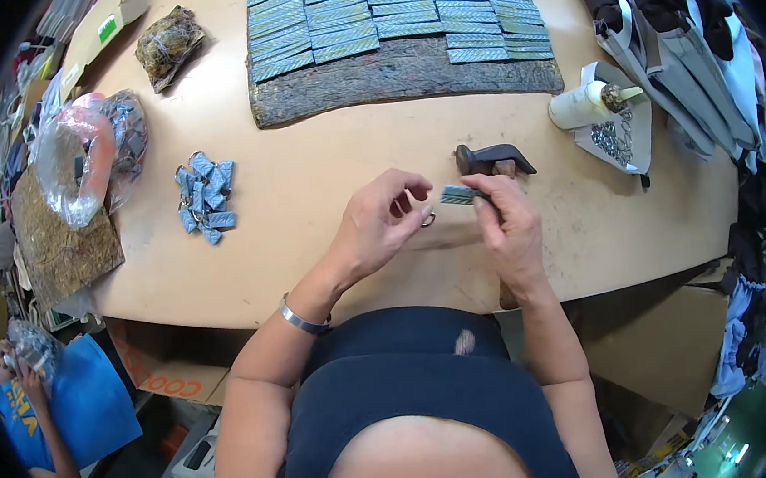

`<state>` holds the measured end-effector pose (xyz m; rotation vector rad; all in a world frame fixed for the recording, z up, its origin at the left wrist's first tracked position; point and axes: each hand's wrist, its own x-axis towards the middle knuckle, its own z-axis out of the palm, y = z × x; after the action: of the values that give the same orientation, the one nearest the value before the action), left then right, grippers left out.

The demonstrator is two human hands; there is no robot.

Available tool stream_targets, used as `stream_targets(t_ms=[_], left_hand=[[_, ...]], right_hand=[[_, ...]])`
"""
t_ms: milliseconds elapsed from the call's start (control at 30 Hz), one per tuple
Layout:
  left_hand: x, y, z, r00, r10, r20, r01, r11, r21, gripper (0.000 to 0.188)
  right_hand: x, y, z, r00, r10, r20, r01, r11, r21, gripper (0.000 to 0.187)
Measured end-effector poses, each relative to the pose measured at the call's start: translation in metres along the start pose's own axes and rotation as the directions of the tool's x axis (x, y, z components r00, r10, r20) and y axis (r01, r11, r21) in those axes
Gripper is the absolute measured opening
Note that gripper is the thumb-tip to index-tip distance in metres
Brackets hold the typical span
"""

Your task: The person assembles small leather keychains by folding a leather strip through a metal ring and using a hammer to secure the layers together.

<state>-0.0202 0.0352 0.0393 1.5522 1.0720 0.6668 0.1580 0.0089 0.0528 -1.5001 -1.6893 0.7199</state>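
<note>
My left hand [380,223] is curled, with a small metal ring [429,220] at its thumb tip. Between the thumb and fingers of my right hand [511,223] is a short blue-grey patterned strip [458,195], its free end pointing at my left hand. The two hands are apart, over the near part of the table. Just beyond my right hand lies a hammer [496,157] with a dark head, its handle partly hidden under that hand. Left of my hands is a small pile of blue-grey folded tabs with rings [206,196].
Rows of similar strips [341,15] cover a dark mat [325,94] at the back. On the right are a white bottle [576,106], a tray of small metal parts [613,139] and grey-black fabric pieces [668,59]. Plastic bags [76,166] lie left; another person's hands [26,370] show lower left.
</note>
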Motion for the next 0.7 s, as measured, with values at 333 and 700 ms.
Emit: stream_targets(t_ms=[333, 700], left_hand=[[-0.004, -0.03, 0.015, 0.897, 0.439, 0.048, -0.372, 0.694, 0.617, 0.014], [-0.005, 0.0, 0.012, 0.956, -0.285, 0.062, 0.242, 0.656, -0.715, 0.014]], right_hand=[[-0.014, 0.001, -0.006, 0.972, 0.234, 0.033, -0.237, 0.96, 0.151, 0.018], [-0.019, -0.006, 0.003, 0.931, 0.334, 0.146, -0.365, 0.854, 0.372, 0.019]])
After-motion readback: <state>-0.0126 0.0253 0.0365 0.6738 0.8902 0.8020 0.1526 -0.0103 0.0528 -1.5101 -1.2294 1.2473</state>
